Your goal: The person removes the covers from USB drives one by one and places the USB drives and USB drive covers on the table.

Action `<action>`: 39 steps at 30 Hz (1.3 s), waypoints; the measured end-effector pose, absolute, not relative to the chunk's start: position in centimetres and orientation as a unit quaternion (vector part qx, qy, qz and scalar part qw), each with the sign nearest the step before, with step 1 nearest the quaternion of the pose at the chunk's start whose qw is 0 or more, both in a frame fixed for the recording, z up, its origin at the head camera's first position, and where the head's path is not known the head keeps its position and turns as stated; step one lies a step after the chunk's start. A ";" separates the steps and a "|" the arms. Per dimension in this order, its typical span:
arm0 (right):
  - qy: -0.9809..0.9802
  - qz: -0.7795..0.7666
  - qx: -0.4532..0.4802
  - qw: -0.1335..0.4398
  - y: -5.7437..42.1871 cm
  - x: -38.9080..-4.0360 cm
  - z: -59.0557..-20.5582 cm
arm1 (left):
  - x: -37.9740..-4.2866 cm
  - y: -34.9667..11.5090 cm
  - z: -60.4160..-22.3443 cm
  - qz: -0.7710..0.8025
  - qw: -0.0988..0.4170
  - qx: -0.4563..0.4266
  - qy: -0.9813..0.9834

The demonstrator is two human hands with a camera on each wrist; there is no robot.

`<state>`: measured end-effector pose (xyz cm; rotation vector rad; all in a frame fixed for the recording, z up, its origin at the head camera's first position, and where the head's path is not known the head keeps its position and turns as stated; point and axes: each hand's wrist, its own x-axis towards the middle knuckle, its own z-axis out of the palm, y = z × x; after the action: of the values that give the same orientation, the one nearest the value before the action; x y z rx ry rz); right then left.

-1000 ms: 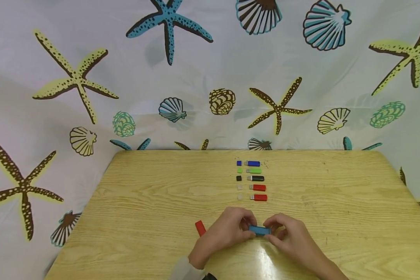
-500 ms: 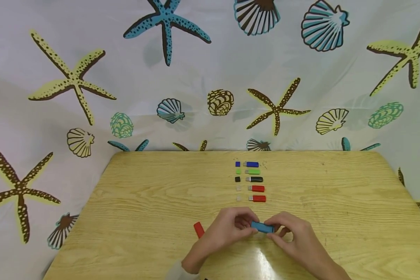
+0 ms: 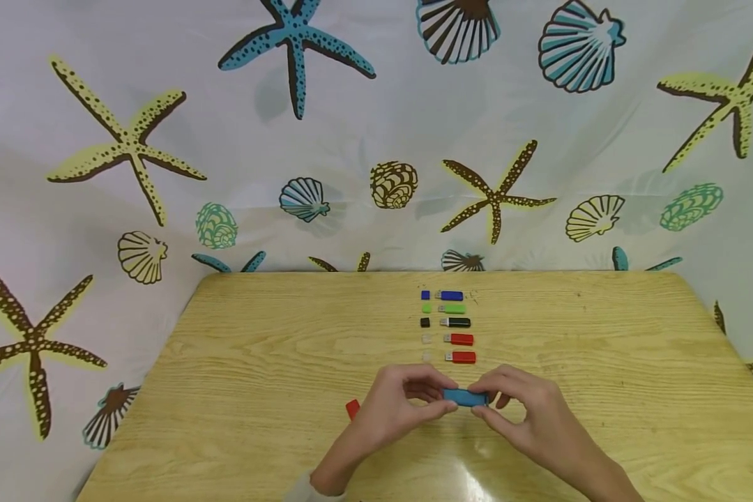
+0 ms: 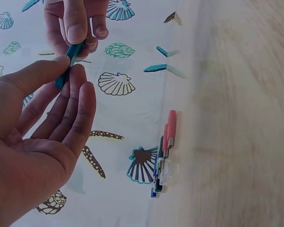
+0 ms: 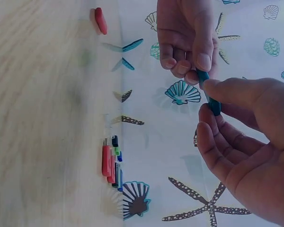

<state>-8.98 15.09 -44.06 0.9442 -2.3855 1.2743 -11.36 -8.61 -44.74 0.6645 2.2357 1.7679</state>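
Note:
A blue USB flash drive [image 3: 464, 397] is held lengthwise between both hands, above the near part of the table. My left hand [image 3: 392, 408] pinches its left end between thumb and fingers. At the opposite end, the thumb and fingers of my right hand [image 3: 530, 411] do the same. Both wrist views show the drive [image 4: 75, 56] raised off the tabletop. No bare metal plug shows on it, and its tips are partly covered by fingers. Beside my left forearm lies a red USB stick [image 3: 352, 408], partly hidden behind the hand.
Beyond the hands, uncapped flash drives lie in a column on the wooden table [image 3: 276, 362]: blue [image 3: 452, 295], green [image 3: 454, 309], black [image 3: 458, 323] and two red [image 3: 463, 358]. Their caps sit to the left, such as the black cap [image 3: 424, 322]. A shell-patterned cloth [image 3: 351, 125] hangs behind.
Both hands have risen slightly with the blue flash drive, which tilted briefly and is near level again. More of the red stick is now covered by the left hand. The column of drives stays put.

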 end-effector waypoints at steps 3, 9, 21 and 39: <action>-0.820 0.442 0.338 0.138 15.2 -9.0 -43.7 | -11.3 -8.8 -44.4 0.607 0.105 0.233 0.752; -0.803 0.450 0.365 0.145 15.2 -9.3 -43.1 | -11.2 -9.3 -44.1 0.622 0.090 0.245 0.738; -0.835 0.411 0.325 0.166 17.4 -9.7 -41.6 | -11.9 -12.7 -42.8 0.644 0.055 0.204 0.735; -0.825 0.430 0.319 0.179 17.4 -10.4 -42.1 | -12.6 -12.6 -43.9 0.653 0.050 0.195 0.730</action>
<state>-10.44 17.37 -42.06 0.9017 -2.3335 1.2165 -12.56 -12.63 -43.86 0.5947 2.2237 1.9881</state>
